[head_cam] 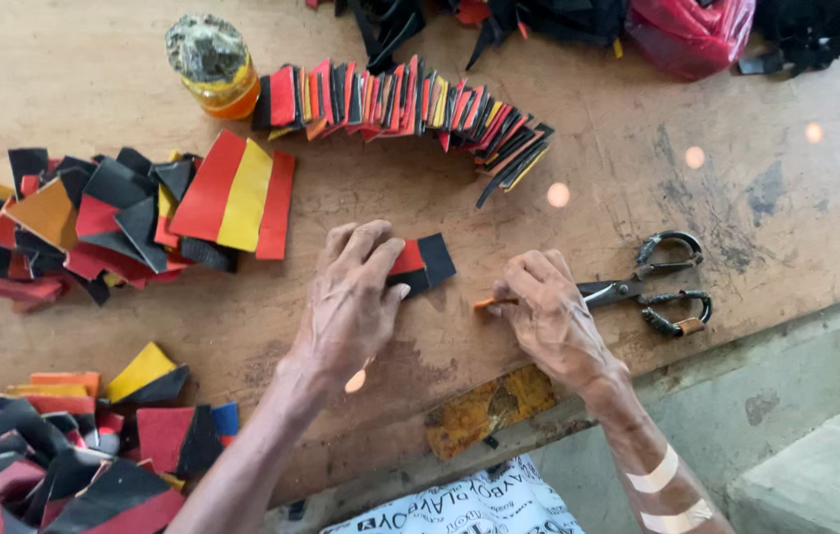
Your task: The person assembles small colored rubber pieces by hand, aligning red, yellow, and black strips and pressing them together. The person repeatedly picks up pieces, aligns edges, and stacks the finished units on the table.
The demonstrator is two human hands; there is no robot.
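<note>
Closest to the camera is the left hand [349, 297], lying flat with fingers spread, pressing down on a small red-and-black leather piece [423, 263] that sits mid-table on the wooden workbench [361, 198]. Just to the right of it, the right hand [549, 311] is curled down onto the bench, pinching a thin orange strip [482, 303] that pokes out by the thumb (hard to tell what the strip is exactly). A pair of scissors [662, 287] lies right next to that hand, blades toward it, handles wrapped in dark tape. Up top, a long row of cut red, black and yellow pieces [405, 104] stands on edge, with an amber jar [214, 67] at its left end. Loose piles of the same scraps sit at the left [93, 222] and bottom left [54, 445].
</note>
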